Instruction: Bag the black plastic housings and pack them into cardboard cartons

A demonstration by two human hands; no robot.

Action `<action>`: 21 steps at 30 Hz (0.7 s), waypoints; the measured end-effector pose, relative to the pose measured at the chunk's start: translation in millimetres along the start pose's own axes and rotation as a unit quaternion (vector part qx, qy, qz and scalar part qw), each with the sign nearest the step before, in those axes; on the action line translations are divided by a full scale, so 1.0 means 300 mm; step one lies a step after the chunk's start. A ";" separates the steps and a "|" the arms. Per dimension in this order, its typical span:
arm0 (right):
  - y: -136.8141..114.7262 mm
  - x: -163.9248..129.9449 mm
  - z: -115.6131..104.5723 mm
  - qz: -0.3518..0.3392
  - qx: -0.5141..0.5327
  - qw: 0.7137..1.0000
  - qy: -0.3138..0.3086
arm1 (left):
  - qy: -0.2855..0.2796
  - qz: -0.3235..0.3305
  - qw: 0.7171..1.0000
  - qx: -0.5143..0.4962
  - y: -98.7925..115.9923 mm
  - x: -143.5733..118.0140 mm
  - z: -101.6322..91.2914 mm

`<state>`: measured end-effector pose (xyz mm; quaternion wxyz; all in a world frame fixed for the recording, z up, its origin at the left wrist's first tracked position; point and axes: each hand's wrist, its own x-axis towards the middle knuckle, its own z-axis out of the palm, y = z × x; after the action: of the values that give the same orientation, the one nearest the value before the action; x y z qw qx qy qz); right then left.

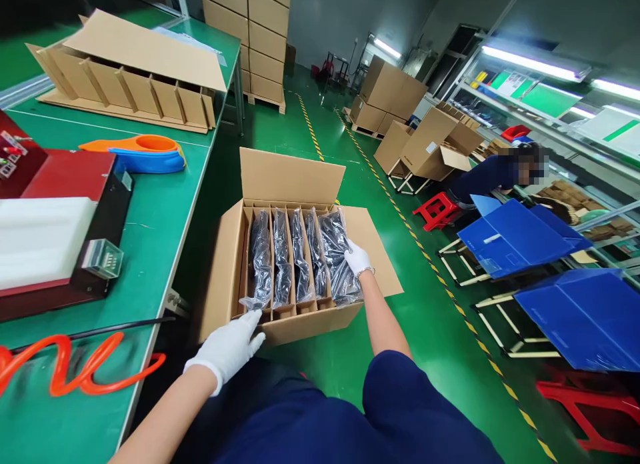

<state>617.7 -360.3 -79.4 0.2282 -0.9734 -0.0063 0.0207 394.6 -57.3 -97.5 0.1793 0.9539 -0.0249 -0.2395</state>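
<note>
The white-gloved right hand (358,258) touches a crinkled, plastic-wrapped black packet (336,254).

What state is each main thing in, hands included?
Cardboard box: open, flaps spread.
Four left bags: upright between dividers; sealed or not, can't tell.
Rightmost bag: tilted, broad side showing.
Right hand: gloved, touching that bag.
Left hand: gloved, open, by the box's near wall.
Orange hose: loosely coiled.
</note>
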 end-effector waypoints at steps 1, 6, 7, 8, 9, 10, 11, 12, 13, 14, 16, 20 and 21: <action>-0.004 0.010 -0.001 0.006 -0.034 0.999 -0.006 | 0.000 0.000 1.000 0.001 0.000 -0.001 0.000; -0.055 0.052 -0.001 0.011 -0.174 0.985 -0.011 | 0.002 0.001 1.000 0.001 -0.001 -0.002 0.002; -0.066 0.055 0.001 0.010 -0.196 0.981 -0.008 | 0.004 0.001 1.000 0.002 -0.002 -0.002 0.003; -0.076 0.056 0.004 0.010 -0.216 0.976 -0.004 | 0.007 0.000 1.000 0.002 -0.002 -0.002 0.005; -0.084 0.055 0.006 0.010 -0.233 0.972 -0.001 | 0.010 0.000 1.000 0.002 -0.002 -0.002 0.008; -0.091 0.053 0.006 0.010 -0.248 0.969 0.001 | 0.014 0.000 1.000 0.001 -0.001 -0.002 0.010; -0.096 0.049 0.006 0.009 -0.261 0.965 0.001 | 0.017 0.000 1.000 0.002 -0.001 -0.002 0.013; -0.102 0.046 0.005 0.009 -0.272 0.962 0.000 | 0.020 -0.001 1.000 0.004 -0.001 -0.003 0.016; -0.108 0.042 0.004 0.007 -0.281 0.960 -0.001 | 0.023 -0.001 1.000 0.007 0.000 -0.003 0.018; -0.115 0.037 0.006 0.004 -0.288 0.958 -0.001 | 0.026 0.000 1.000 0.011 0.001 -0.003 0.021; -0.138 0.024 0.023 -0.002 -0.295 0.956 0.001 | 0.032 0.000 0.999 0.019 0.005 -0.004 0.024; -0.188 -0.019 0.090 -0.029 -0.282 0.959 -0.021 | 0.045 0.003 0.999 0.027 0.015 -0.008 0.026; -0.192 -0.031 0.101 -0.037 -0.273 0.961 -0.032 | 0.047 0.004 0.998 0.029 0.017 -0.010 0.026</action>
<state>606.9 -295.6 -80.5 -0.0461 -0.9966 -0.0554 0.0410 388.4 -64.2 -100.7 0.1536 0.9687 -0.0276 -0.1929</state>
